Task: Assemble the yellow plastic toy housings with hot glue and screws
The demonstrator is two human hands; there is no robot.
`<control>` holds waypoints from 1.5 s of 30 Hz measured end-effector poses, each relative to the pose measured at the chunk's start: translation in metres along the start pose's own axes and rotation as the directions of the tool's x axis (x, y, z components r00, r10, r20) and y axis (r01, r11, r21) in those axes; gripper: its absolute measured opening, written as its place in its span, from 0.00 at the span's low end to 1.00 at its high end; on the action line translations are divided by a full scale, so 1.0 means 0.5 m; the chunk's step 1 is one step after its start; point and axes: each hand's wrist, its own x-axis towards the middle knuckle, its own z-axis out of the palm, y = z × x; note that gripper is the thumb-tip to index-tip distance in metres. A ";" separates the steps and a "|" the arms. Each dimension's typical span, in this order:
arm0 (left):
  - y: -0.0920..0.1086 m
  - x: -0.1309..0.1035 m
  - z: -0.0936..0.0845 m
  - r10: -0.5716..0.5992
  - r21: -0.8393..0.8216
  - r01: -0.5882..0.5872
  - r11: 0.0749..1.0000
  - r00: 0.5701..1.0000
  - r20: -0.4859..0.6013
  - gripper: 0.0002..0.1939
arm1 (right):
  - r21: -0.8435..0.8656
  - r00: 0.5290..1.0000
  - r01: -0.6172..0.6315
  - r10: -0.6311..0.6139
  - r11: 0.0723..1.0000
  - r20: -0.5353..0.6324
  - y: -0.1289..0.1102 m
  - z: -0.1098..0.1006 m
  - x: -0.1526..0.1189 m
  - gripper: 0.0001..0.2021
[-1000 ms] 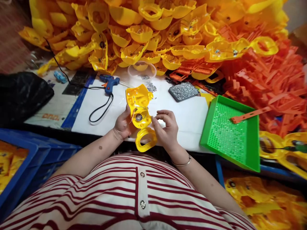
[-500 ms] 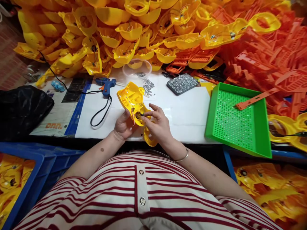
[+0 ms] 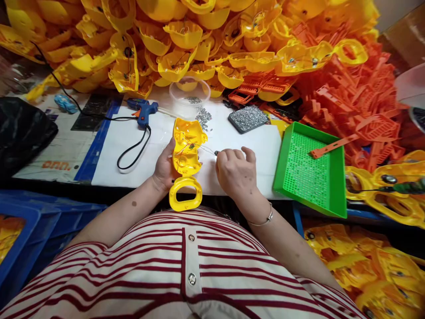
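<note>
Over the near edge of the worktop (image 3: 259, 173), the yellow plastic shell (image 3: 187, 165) lies open side up in the left hand (image 3: 162, 170), whose fingers are closed around its left side. Its long axis runs roughly away from the body, with the looped end (image 3: 185, 205) nearest the striped shirt (image 3: 159, 248). The right hand (image 3: 237, 175) is just to the right, apart from the shell, its fingers curled in with a small dark part (image 3: 216, 153) at their tips; thin wires (image 3: 207, 149) stretch from the shell's inside towards it. The left hand is the nearer, being in contact.

Orange lettering (image 3: 56, 166) on the sheet at far left seems to read "onn."; no marking is legible on the blue glue gun (image 3: 144, 110).
</note>
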 end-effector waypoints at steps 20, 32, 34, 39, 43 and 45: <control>0.002 -0.001 0.015 -0.114 -0.096 0.113 0.989 0.993 -0.014 0.27 | 0.277 0.850 0.070 -0.203 0.958 0.487 0.064 -0.004 0.074 0.18; 0.004 0.001 0.027 -0.166 -0.346 0.167 0.923 0.986 0.033 0.26 | 0.954 0.893 -0.295 0.373 0.063 0.251 -0.029 0.064 0.029 0.14; 0.004 -0.003 0.031 -0.161 -0.380 0.166 0.910 0.986 0.046 0.25 | 0.931 0.938 -0.231 0.319 0.281 0.137 -0.048 0.062 0.028 0.11; 0.007 -0.008 0.038 -0.155 -0.402 0.160 0.902 0.987 0.044 0.26 | 0.774 0.988 -0.050 0.143 0.632 -0.053 -0.053 0.067 0.026 0.09; 0.007 -0.009 0.038 -0.145 -0.395 0.141 0.908 0.989 0.021 0.25 | 0.636 0.985 0.055 0.063 0.770 -0.163 -0.055 0.081 0.022 0.10; 0.005 -0.009 0.035 -0.129 -0.387 0.125 0.914 0.992 0.017 0.25 | 0.552 0.973 0.084 0.051 0.829 -0.224 -0.061 0.083 0.021 0.10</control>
